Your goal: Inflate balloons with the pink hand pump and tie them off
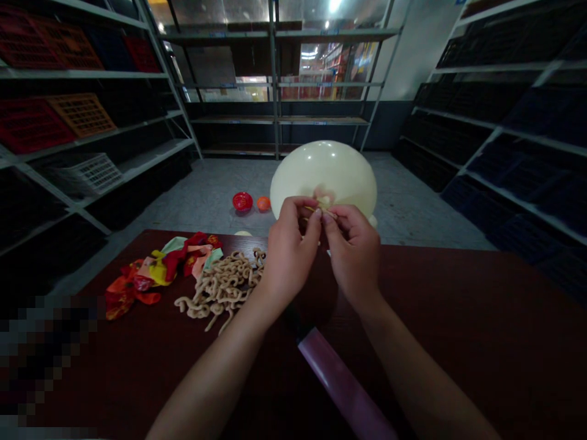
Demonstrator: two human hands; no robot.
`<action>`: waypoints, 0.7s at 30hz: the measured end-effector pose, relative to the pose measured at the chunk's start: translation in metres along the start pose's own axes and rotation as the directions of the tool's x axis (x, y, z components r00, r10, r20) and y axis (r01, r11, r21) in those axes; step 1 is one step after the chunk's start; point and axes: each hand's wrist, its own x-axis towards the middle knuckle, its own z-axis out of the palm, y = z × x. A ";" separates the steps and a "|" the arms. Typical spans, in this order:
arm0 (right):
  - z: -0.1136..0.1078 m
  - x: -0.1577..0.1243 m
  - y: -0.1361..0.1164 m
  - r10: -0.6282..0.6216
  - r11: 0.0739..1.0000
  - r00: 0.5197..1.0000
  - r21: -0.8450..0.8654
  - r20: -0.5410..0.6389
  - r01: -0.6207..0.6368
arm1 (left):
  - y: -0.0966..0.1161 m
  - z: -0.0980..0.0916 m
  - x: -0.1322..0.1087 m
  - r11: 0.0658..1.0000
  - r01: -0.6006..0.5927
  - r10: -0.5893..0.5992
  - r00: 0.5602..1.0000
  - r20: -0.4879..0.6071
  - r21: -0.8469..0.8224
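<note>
A large, pale cream inflated balloon (325,162) bulges just beyond my two hands, past the table's far edge. Both hands meet at its near side, thumbs and fingertips pinched close together. My left hand (296,244) is closed on the balloon's neck, and my right hand (351,247) pinches the same spot. The fingers cover most of the neck, and a thin tan strand seems to show between them. Left of my left forearm lies a tangled heap of tan twisted cords (224,284). Below my hands rests a purple tube-like object (343,382) with a dark end.
Limp red, yellow, orange and mint balloons (169,263) lie on the dark wooden table (458,318), at left. On the floor are a red bowl-shaped thing (242,201) and an orange ball-like thing (263,203). Metal shelves (275,119) with crates (82,115) line the room.
</note>
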 end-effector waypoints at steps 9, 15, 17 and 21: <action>-0.004 0.006 0.005 -0.089 0.990 0.996 -0.110 -0.003 0.088 | 0.006 -0.007 0.002 0.980 -0.093 0.068 0.987 0.144 0.177; -0.004 0.003 0.005 -0.156 0.965 0.985 -0.202 0.073 0.168 | 0.002 -0.007 0.000 0.903 -0.180 0.138 0.981 0.135 0.390; -0.003 0.002 0.004 -0.183 0.950 0.979 -0.239 0.088 0.199 | -0.003 -0.006 0.000 0.881 -0.199 0.157 0.979 0.132 0.428; -0.007 0.004 0.002 -0.237 0.910 0.961 -0.314 0.145 0.272 | -0.009 -0.006 0.001 0.864 -0.190 0.142 0.980 0.137 0.467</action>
